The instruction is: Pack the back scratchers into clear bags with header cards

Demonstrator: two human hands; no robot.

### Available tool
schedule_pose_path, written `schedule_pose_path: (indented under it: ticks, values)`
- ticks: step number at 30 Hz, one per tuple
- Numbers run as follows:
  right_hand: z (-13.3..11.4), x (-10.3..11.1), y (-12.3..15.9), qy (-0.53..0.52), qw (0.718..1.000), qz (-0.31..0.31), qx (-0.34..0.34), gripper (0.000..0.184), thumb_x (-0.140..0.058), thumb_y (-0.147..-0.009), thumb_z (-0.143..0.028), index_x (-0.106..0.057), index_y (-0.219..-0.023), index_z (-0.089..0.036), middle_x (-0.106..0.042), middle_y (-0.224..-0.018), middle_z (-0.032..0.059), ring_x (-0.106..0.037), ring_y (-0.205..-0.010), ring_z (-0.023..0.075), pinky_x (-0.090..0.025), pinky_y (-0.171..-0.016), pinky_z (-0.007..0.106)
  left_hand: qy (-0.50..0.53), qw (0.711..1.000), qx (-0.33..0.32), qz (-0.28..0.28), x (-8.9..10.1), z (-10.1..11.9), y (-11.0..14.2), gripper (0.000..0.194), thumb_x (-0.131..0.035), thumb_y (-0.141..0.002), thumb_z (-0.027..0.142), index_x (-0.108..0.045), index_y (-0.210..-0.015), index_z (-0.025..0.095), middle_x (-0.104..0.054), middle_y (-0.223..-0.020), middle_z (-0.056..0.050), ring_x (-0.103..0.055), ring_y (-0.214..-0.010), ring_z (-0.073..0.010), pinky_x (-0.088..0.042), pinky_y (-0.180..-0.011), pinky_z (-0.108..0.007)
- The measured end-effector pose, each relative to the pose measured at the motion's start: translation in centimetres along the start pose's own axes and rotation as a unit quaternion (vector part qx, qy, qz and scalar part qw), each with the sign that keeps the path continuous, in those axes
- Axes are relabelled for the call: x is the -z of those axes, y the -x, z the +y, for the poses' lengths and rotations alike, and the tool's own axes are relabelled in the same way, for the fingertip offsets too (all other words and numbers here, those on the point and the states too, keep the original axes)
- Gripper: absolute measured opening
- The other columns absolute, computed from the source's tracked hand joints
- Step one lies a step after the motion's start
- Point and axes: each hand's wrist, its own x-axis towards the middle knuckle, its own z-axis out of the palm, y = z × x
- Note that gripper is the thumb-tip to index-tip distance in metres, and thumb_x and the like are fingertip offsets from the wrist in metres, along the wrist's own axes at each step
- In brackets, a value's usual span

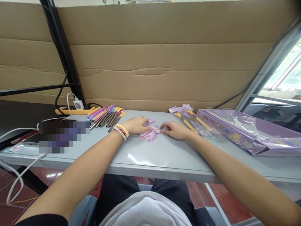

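Both hands lie flat on the grey table, fingers loosely spread. The left hand and right hand touch small pink cards lying between them, gripping nothing. Colourful pens lie just left.

Small pink cards flat on table

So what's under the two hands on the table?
Small pink cards lie on the grey table under the fingertips of the left hand and right hand. Whatever the palms cover is hidden.
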Motion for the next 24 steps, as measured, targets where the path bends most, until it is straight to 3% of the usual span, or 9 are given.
schedule_pose_path:
  ticks: [3,8,14,18,21,24]
  values:
    - [0.0,0.04,0.01,-0.004,1.0,0.0,-0.002,0.033,-0.048,-0.083,-0.041,-0.063,-0.1,-0.017,-0.057,-0.065,0.0013,-0.049,-0.061,0.013,-0.033,-0.056,0.024,0.016,0.999,-0.027,0.027,0.12,0.37,0.1,0.068,-0.041,-0.074,0.068,-0.053,-0.118,0.018,-0.056,-0.117,-0.01,-0.052,-0.107,-0.0237,-0.04,-0.086,-0.028]
    - [-0.19,0.2,0.13,-0.016,1.0,-0.004,-0.013,0.03,-0.05,-0.082,-0.04,-0.064,-0.098,-0.018,-0.059,-0.067,0.0015,-0.048,-0.06,0.0124,-0.032,-0.055,0.023,0.015,0.998,-0.06,-0.021,0.14,0.52,0.08,0.065,-0.058,-0.064,0.066,-0.058,-0.11,0.019,-0.061,-0.103,-0.007,-0.057,-0.09,-0.0223,-0.041,-0.071,-0.027]
    - [-0.11,0.3,0.17,-0.012,1.0,-0.011,-0.008,0.033,-0.049,-0.082,-0.042,-0.063,-0.1,-0.017,-0.058,-0.065,0.001,-0.048,-0.059,0.0125,-0.031,-0.055,0.024,-0.001,0.998,-0.063,-0.006,-0.15,0.22,-0.24,0.039,-0.053,-0.076,0.042,-0.06,-0.107,0.019,-0.064,-0.102,-0.006,-0.057,-0.089,-0.02,-0.04,-0.07,-0.026]
    - [0.04,0.34,0.13,-0.002,1.0,-0.014,-0.003,0.035,-0.049,-0.083,-0.042,-0.063,-0.102,-0.017,-0.057,-0.066,0.0011,-0.047,-0.059,0.0123,-0.031,-0.055,0.024,-0.021,0.997,-0.07,0.012,-0.41,0.1,-0.36,0.035,-0.046,-0.079,0.028,-0.059,-0.11,0.018,-0.063,-0.106,-0.007,-0.057,-0.093,-0.0196,-0.04,-0.074,-0.026]
    - [0.14,0.36,0.1,0.0,1.0,-0.018,0.0,0.036,-0.049,-0.082,-0.042,-0.063,-0.103,-0.017,-0.057,-0.066,0.0012,-0.047,-0.059,0.0124,-0.031,-0.055,0.024,-0.014,0.998,-0.065,0.02,-0.36,0.08,-0.3,0.032,-0.044,-0.081,0.035,-0.061,-0.103,0.019,-0.065,-0.1,-0.006,-0.058,-0.088,-0.019,-0.04,-0.07,-0.026]
    - [0.18,0.39,0.09,-0.003,1.0,-0.019,0.001,0.035,-0.05,-0.082,-0.041,-0.063,-0.103,-0.017,-0.057,-0.066,0.0014,-0.048,-0.059,0.0126,-0.031,-0.055,0.024,0.003,0.999,-0.05,0.019,-0.13,0.11,-0.12,0.043,-0.042,-0.081,0.054,-0.061,-0.097,0.019,-0.066,-0.092,-0.006,-0.059,-0.081,-0.0191,-0.039,-0.067,-0.026]
